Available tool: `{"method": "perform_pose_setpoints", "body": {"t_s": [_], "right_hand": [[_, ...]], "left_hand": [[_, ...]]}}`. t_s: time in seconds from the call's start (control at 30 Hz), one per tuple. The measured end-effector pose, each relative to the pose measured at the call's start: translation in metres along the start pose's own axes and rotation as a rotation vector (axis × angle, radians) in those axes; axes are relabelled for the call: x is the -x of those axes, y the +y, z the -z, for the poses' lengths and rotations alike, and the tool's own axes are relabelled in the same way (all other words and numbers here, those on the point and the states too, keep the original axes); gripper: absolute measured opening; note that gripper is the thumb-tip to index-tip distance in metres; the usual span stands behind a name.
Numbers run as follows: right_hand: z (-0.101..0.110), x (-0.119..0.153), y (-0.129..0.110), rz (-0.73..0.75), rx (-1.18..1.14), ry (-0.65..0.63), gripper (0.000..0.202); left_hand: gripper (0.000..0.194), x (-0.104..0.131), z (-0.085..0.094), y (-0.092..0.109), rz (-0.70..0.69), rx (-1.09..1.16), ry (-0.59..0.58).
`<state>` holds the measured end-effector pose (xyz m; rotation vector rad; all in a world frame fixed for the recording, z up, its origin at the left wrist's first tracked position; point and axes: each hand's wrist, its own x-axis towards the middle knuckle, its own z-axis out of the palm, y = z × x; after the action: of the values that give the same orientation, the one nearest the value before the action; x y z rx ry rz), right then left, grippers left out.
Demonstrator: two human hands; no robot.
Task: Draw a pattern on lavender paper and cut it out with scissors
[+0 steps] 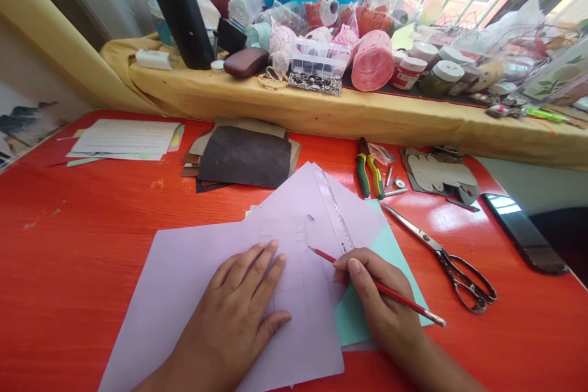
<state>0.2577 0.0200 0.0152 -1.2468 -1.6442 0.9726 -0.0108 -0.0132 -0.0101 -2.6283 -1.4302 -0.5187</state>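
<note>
Head view: right hand (386, 303) pinched around a red pencil (404, 300), tip left of the ruler (333, 208); left hand (239, 303) flat, grasping nothing, on the lilac sheet (184, 282), nearer than the ruler. Sheet judged light, easily creased; take by edges. Pencil likely stiff, fragile-tipped; grip shaft.

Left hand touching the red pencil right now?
Apart. The head view shows bare purple paper between the left hand, spread flat, and the red pencil, which is in the right hand.
</note>
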Motion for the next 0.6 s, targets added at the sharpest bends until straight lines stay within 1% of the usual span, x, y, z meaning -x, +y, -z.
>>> {"method": "perform_pose_setpoints", "body": {"t_s": [0.1,0.2,0.27,0.37,0.43,0.5,0.6], "right_hand": [[0.0,0.001,0.002,0.015,-0.005,0.051,0.034],[0.0,0.001,0.002,0.013,0.0,0.085,0.034],[-0.001,0.001,0.001,0.015,-0.006,0.093,0.035],[-0.001,0.001,0.001,0.022,-0.013,0.096,0.034],[-0.002,0.001,0.001,0.026,-0.016,0.095,0.034],[-0.002,0.001,0.001,0.032,-0.016,0.082,0.033],[-0.002,0.002,0.001,0.049,-0.014,0.062,0.033]], "left_hand": [[0.05,0.002,-0.001,-0.001,-0.004,0.02,0.001],[0.045,0.003,-0.002,-0.002,-0.011,0.044,0.021],[0.044,0.003,-0.004,-0.002,-0.032,0.044,0.028],[0.049,0.001,-0.004,-0.001,-0.083,0.031,0.024],[0.05,-0.001,-0.003,-0.004,-0.095,0.032,0.022],[0.05,-0.002,0.0,-0.012,-0.061,0.036,0.022],[0.05,-0.002,0.0,-0.032,0.071,0.007,0.014]]}}
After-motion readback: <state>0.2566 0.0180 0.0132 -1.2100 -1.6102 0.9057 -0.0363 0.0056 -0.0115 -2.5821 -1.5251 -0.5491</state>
